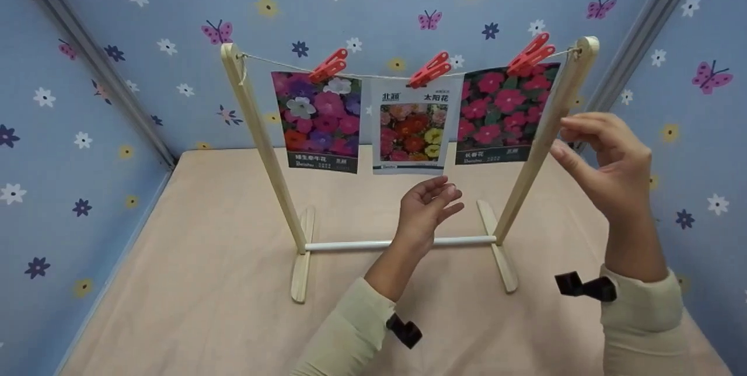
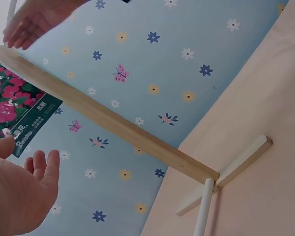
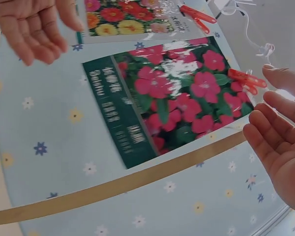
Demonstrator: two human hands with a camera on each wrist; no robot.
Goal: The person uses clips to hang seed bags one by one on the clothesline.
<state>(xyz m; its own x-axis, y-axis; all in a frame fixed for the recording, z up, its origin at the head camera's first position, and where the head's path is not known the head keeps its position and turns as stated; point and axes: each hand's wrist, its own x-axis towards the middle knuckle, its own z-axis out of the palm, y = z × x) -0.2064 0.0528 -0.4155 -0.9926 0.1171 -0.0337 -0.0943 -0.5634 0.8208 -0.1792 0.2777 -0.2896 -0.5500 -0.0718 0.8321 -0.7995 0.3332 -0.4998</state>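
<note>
Three flower seed packets hang from a string on a wooden stand, each under a red clothespin. The left packet [image 1: 320, 122] shows purple and pink blooms, and the middle packet [image 1: 410, 131] is white with orange and yellow ones. Deep pink flowers cover the right packet [image 3: 182, 98], whose clothespin [image 1: 531, 55] sits near the post. Just below the middle packet is my left hand [image 1: 429, 206], fingers loosely bent and holding nothing. My right hand [image 1: 613, 169] is beside the right post [image 1: 554, 125], thumb and fingers apart, with nothing between them.
A white crossbar [image 1: 350, 244] joins the stand's posts low down, above wooden feet [image 1: 505, 262] on a pale pink cloth [image 1: 222, 259]. The left post [image 1: 262, 142] leans outward in the head view. Flower-patterned blue walls [image 1: 373, 20] enclose the back and sides.
</note>
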